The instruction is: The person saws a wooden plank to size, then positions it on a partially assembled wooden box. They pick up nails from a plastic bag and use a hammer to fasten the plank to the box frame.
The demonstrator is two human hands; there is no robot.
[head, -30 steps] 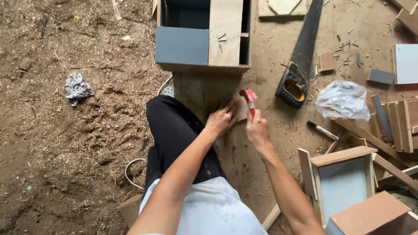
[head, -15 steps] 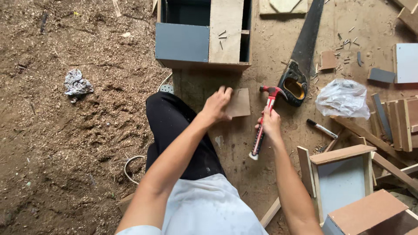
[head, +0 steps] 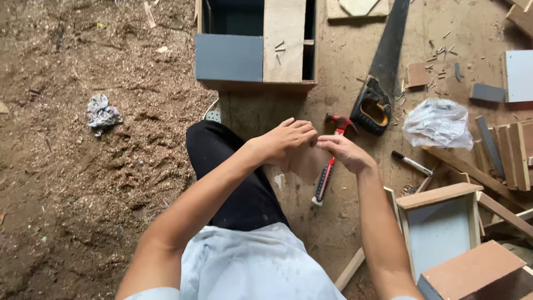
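Head view, left hand (head: 286,141) hiding wood piece, hammer (head: 329,166) partly covered by right hand (head: 345,153)

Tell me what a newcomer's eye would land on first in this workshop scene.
First, the two hands meeting at the centre: the left hand and right hand come together above a red-and-black hammer lying on the floor. Next, the black-handled handsaw stretches diagonally toward the top right, beside a grey and bare-wood cabinet box. To the left, the ground is thick with sawdust.

A carpentry workshop: sawdust floor (head: 83,183), handsaw (head: 383,72), hammer (head: 331,161), wood offcuts (head: 508,141).
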